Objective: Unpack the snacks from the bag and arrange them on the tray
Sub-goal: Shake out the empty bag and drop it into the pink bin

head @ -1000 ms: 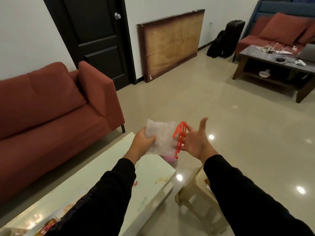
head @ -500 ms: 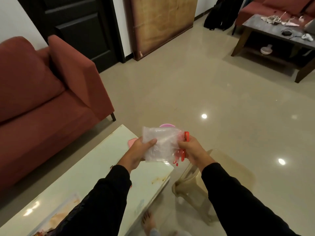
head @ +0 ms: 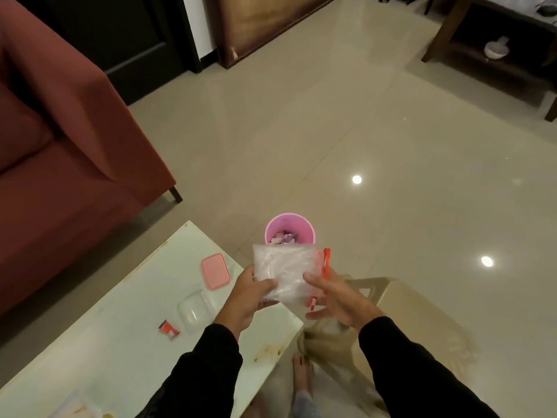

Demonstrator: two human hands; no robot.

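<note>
A crumpled clear plastic bag [head: 284, 268] with red handles [head: 326, 260] is held flat between both hands, above the table's far corner. My left hand [head: 245, 300] grips its left edge, with the thumb on top. On the right edge, the thumb of my right hand [head: 334, 300] presses down while the fingers spread underneath. No tray or snack packs can be made out. A small red wrapper [head: 168, 328] lies on the white table [head: 120, 351].
A pink bin [head: 290, 232] with scraps inside stands on the floor just beyond the bag. A pink lid [head: 215, 271] and a clear container [head: 196, 309] lie on the table. A beige plastic stool [head: 401, 315] is at my right, a red sofa [head: 60, 146] at my left, and bare feet [head: 301, 375] below.
My view tilted down, bringing the bin, lid and container into sight. My right hand went from an open palm to holding the bag's right edge, and the bag was flattened and lowered.
</note>
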